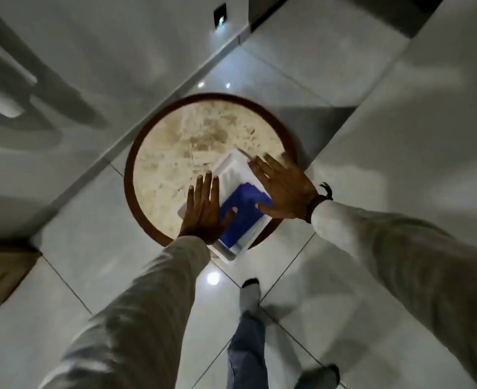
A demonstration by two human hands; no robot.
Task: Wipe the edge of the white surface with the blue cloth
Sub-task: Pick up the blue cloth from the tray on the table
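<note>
A white rectangular surface point(229, 170) with a raised edge lies on a small round table point(130, 175), and its near corner sticks out over the table's rim. A folded blue cloth point(244, 220) lies on its near half. My left hand point(203, 209) lies flat along the left edge, fingers straight, thumb resting on the cloth. My right hand point(283, 189) lies flat across the right edge, fingers spread, thumb tip touching the cloth. Neither hand is closed around anything.
The table has a beige marbled top point(187, 136) and a dark wooden rim. It stands on glossy pale floor tiles next to a white wall on the left. My feet point(250, 293) are just in front of the table. A brown object point(4, 273) sits at the left edge.
</note>
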